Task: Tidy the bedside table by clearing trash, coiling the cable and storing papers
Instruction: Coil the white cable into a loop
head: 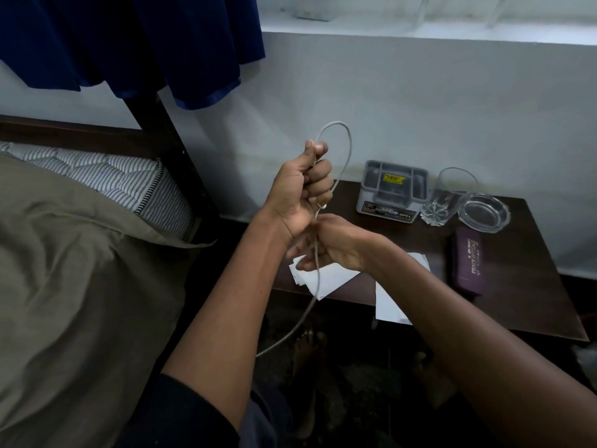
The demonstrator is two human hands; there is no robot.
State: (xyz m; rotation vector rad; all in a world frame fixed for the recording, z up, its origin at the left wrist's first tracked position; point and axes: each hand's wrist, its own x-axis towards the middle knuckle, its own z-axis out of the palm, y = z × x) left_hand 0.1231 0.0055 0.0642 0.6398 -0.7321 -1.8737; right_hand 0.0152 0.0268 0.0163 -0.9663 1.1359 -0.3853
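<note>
A thin white cable (348, 147) forms a loop above my left hand (302, 192), which is fisted around it in front of the wall. Below, my right hand (329, 245) pinches the same cable, and the loose end hangs down toward the floor. White papers (326, 279) lie on the dark bedside table (523, 305), partly under my right hand, and another sheet (387, 305) overhangs the front edge.
On the table stand a grey plastic box (392, 192), a drinking glass (447, 197), a glass ashtray (484, 213) and a purple case (468, 265). A bed (80, 253) is on the left, and blue cloth (145, 43) hangs above it.
</note>
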